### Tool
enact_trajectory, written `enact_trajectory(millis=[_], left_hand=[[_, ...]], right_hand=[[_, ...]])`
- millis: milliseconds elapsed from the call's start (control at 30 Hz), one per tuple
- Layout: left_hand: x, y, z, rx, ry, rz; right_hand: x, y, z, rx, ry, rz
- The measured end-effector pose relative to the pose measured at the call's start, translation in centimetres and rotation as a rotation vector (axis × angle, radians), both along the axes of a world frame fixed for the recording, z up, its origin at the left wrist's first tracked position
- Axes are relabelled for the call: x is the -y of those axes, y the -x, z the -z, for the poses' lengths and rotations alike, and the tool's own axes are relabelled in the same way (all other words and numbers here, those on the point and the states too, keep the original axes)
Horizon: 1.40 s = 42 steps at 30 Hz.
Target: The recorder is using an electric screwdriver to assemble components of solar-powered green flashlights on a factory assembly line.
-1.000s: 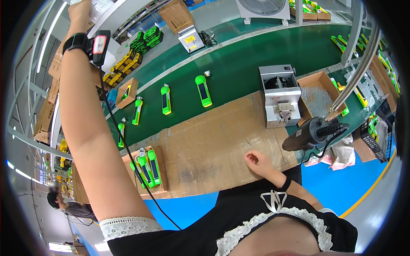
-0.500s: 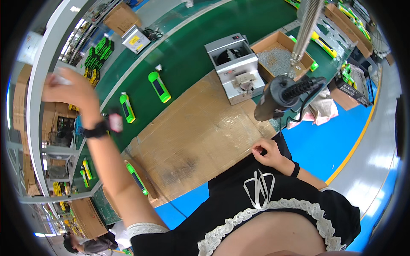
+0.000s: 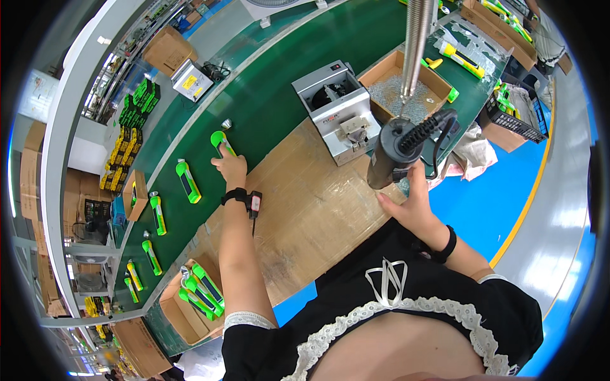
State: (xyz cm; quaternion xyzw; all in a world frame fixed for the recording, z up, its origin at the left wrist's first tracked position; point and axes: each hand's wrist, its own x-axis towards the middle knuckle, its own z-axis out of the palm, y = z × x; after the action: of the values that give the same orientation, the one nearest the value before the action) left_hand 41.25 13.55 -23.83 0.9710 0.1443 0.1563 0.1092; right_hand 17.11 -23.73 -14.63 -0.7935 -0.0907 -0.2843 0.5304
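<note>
My left hand (image 3: 230, 166) is closed round the lower part of a green flashlight (image 3: 218, 137) with a dark panel, which lies on the green bench; the fingers hide part of it. A small silver reflector cup (image 3: 227, 124) sits just past its far end. My right hand (image 3: 416, 206) is at the lower end of a hanging dark electric screwdriver (image 3: 393, 152), thumb and fingers spread apart. Some fingertips pass behind the tool, so contact is unclear. Left of my left hand lies another green flashlight (image 3: 188, 181).
A cardboard sheet (image 3: 305, 197) covers the near bench. Behind it stand a grey screw-feeding machine (image 3: 337, 117) and a box of screws (image 3: 406, 95). A coiled metal spring (image 3: 416, 44) hangs above the screwdriver. At left, an open carton (image 3: 181, 311) holds several flashlights.
My left hand has come from the far left to the flashlight and closed on it. My right hand has risen from the bench's near edge to the screwdriver, its fingers spreading.
</note>
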Motion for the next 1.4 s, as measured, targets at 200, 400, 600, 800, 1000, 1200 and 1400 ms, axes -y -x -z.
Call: enact_trajectory(millis=[200,400,600,800,1000,1200,1400], left_hand=[[-9.5,1.9,-0.5,-0.016,-0.283,-0.35],[-16.1,4.2,-2.1,-0.083,-0.082,-0.383],[-16.0,5.4,-1.7,-0.26,0.073,-0.231],[-7.1,11.5,-4.4,-0.092,0.066,-0.284],[2.4,22.9,-3.6,-0.003,0.017,-0.168],[6.1,28.1,-1.4,0.054,-0.017,-0.086],[6.2,30.0,-4.2,-0.008,-0.116,0.223]], right_hand=[[0.1,-0.2,0.7,-0.014,0.088,0.033],[0.9,0.5,2.6,-0.045,-0.034,-0.028],[-0.7,-1.6,-1.0,0.067,-0.158,-0.162],[-1.8,-2.7,-1.8,0.077,-0.368,-0.223],[-0.5,-3.2,-4.1,0.065,-0.347,-0.232],[0.5,-6.1,-7.1,0.054,-0.427,-0.341],[1.3,-9.7,-7.3,0.203,-0.461,-0.279]])
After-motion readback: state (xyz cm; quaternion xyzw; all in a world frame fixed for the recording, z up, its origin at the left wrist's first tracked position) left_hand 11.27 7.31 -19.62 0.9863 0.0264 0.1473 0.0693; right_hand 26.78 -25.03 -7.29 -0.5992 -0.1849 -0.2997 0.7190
